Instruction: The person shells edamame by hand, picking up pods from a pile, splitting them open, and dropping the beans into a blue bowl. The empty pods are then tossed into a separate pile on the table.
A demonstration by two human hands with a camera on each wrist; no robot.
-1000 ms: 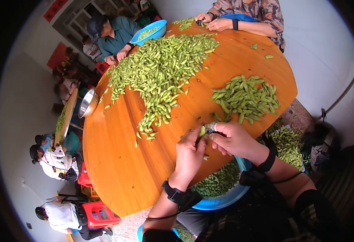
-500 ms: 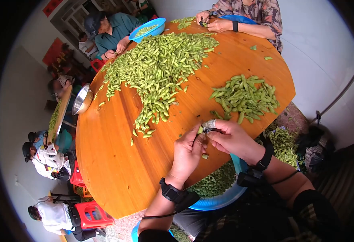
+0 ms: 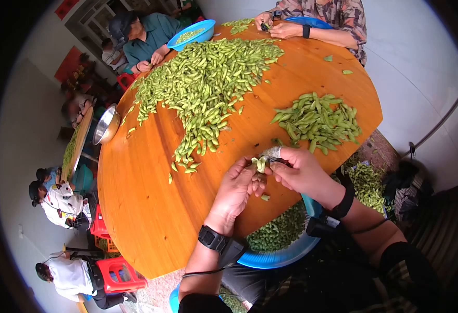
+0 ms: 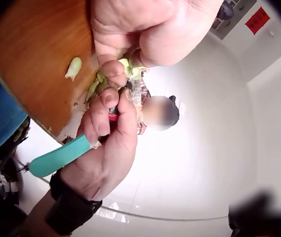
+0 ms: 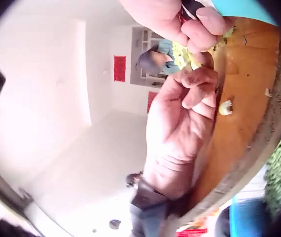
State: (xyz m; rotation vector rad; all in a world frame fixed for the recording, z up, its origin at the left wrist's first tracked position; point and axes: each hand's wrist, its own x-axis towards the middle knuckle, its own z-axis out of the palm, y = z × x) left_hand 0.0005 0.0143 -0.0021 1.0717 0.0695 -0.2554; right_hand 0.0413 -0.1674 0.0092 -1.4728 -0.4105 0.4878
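In the head view my left hand (image 3: 235,189) pinches a split pale green pod (image 3: 260,164) between thumb and fingers, over the table's near edge. My right hand (image 3: 307,171) meets it from the right, its fingers curled round a tool with a teal handle (image 4: 61,156), seen in the left wrist view. A silvery wrap (image 3: 272,152) covers one right fingertip. Just below the hands a small pod piece (image 3: 265,197) lies on the wood. Beyond them rest a smaller pod pile (image 3: 317,122) and a large one (image 3: 208,83).
Below the table edge stands a blue basin (image 3: 278,259) of green beans. Another blue basin (image 3: 200,36) and a steel bowl (image 3: 107,125) sit at the far and left edges. Two people sit across the round table (image 3: 150,208); pods lie on the floor (image 3: 367,188) at right.
The pod between my hands now shows pale and spread open. My left hand has shifted slightly down and left, with its fingers less tightly bunched.
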